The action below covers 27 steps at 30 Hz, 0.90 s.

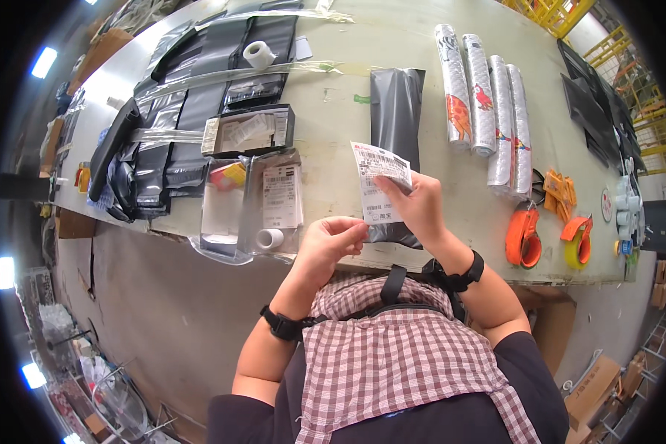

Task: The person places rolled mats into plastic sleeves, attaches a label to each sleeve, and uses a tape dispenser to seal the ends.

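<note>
My right hand point(419, 206) grips a white printed shipping label point(377, 166), thumb on its face. The label's upper right corner curls over. At its lower left corner my left hand point(337, 243) has thumb and forefinger pinched together on the edge. Beneath the label, a long black plastic mailing bag point(397, 103) lies lengthwise on the table, its near end by the table's front edge. Left of my hands stands a clear plastic box with a stack of similar labels point(280, 196) in it. A small white roll point(269, 238) lies at that box's near edge.
Several rolled silver sheets with coloured prints point(481, 96) lie to the right on the table point(333, 111). Nearer are two orange tape dispensers point(523, 235). Stacked black bags point(189, 96), a white roll point(259, 54) and a black open box point(253, 129) occupy the left.
</note>
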Tool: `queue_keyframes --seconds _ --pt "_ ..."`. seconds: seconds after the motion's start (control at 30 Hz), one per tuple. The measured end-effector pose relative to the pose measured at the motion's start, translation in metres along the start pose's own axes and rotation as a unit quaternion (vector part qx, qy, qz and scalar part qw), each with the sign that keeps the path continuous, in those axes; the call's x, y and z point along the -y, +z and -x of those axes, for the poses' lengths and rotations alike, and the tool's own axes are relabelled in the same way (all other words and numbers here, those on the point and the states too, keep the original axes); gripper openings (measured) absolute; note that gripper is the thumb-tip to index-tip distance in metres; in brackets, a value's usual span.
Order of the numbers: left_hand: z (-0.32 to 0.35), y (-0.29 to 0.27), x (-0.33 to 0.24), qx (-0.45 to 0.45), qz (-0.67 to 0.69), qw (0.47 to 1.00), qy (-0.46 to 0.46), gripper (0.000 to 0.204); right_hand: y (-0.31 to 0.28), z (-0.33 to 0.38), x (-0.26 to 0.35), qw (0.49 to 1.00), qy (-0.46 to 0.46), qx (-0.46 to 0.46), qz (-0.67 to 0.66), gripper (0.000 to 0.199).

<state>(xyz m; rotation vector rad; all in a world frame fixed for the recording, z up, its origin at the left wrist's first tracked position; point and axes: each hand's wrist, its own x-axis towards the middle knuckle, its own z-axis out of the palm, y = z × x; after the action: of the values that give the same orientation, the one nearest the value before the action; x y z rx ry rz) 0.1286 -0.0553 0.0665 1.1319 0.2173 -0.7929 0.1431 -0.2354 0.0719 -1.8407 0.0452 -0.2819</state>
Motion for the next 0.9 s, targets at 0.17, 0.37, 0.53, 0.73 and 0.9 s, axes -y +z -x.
queue_keyframes --seconds 0.17,0.37,0.53,0.73,0.9 --pt "0.000 -0.002 -0.001 0.011 -0.005 1.000 0.028 0.016 0.003 -0.001 -0.002 1.000 -0.009 -0.002 0.000 0.021" --pt "0.003 0.001 -0.004 0.004 -0.012 0.999 0.036 0.015 0.004 0.000 -0.003 1.000 0.007 0.021 0.006 0.023" --pt "0.001 0.004 -0.006 0.037 -0.027 0.998 0.044 0.011 0.005 -0.002 -0.008 0.996 -0.020 0.060 0.057 0.038" --pt "-0.005 0.001 -0.001 0.023 0.010 0.997 0.079 0.012 -0.013 0.022 0.009 0.976 0.016 0.217 -0.013 0.023" --pt "-0.009 0.007 -0.004 0.022 -0.039 0.994 0.099 0.011 -0.014 0.020 0.011 0.978 0.055 0.199 -0.021 0.020"
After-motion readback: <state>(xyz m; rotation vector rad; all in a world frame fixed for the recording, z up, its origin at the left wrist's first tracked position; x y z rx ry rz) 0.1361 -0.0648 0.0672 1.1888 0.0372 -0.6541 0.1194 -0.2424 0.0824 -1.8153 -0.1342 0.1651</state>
